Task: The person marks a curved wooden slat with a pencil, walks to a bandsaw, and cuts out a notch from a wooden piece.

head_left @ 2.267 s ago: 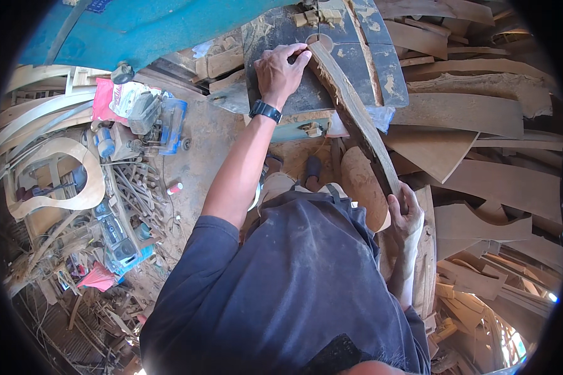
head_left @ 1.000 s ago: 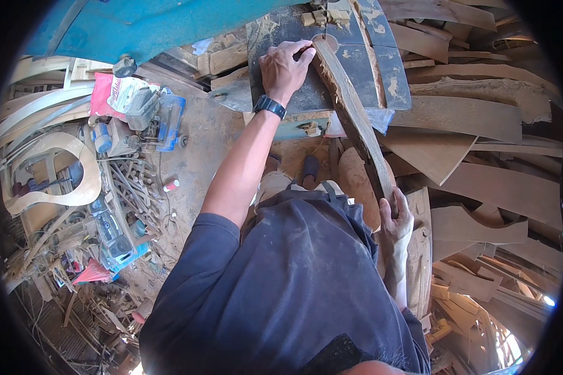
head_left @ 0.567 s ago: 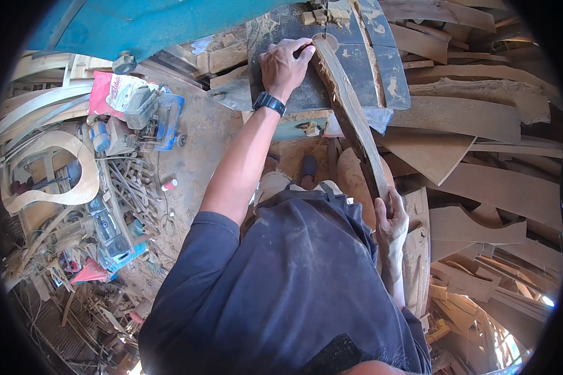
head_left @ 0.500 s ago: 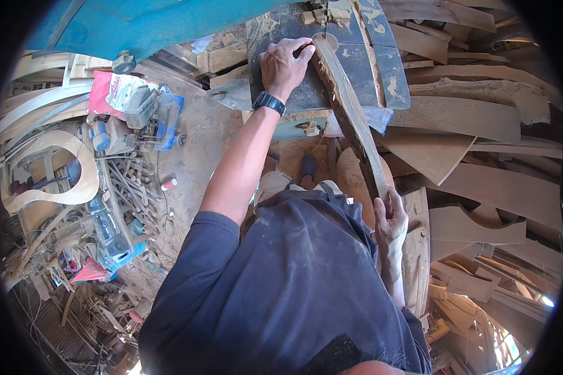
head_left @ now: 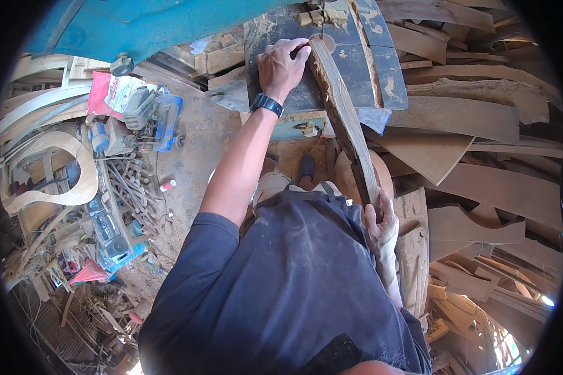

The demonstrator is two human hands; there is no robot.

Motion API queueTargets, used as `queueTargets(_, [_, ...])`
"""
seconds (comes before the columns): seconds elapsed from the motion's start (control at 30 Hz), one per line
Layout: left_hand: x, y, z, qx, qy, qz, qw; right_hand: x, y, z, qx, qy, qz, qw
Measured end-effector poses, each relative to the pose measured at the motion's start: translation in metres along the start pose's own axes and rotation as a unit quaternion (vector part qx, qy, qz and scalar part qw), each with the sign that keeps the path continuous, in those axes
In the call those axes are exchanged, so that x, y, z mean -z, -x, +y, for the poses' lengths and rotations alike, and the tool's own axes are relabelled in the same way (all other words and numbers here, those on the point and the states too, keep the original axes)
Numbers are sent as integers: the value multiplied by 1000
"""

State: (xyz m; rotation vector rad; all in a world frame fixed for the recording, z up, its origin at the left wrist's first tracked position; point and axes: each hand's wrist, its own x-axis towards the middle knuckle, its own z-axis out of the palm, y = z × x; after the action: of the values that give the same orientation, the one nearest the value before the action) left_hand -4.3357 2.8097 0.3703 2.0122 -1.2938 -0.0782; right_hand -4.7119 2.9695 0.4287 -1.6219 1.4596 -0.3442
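Note:
A long, rough-edged wooden board [head_left: 347, 119] slants from the black saw table [head_left: 391, 87] down toward my right side. On the table, my left hand [head_left: 283, 69] is closed at the board's far end, fingers curled and pressed against its left side. My right hand [head_left: 382, 228] grips the near end, beside my body, with the thumb on top and part of the fingers hidden. The far end rests by the round insert in the table, near small wooden blocks [head_left: 322, 17]. Any blade there is too fine to make out.
A teal machine body [head_left: 162, 25] overhangs the upper left. Stacked curved boards [head_left: 481, 187] crowd the right side. On the left floor lie a power tool [head_left: 141, 109], a curved wooden cutout [head_left: 84, 159], a small bottle [head_left: 167, 185] and many offcuts.
The board's near end has swung a little to the left, together with my right hand. My left hand stays at the far end, almost unmoved.

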Motion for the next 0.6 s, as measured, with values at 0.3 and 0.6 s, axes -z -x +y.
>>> queueTargets(0.3, [0,0,1,0,-6,5,1000,-4,0,6,-16,-21,-1,1000])
queueTargets(0.6, [1,-1,3,5,-7,2,1000,-2,-1,-4,-4,-8,3,1000])
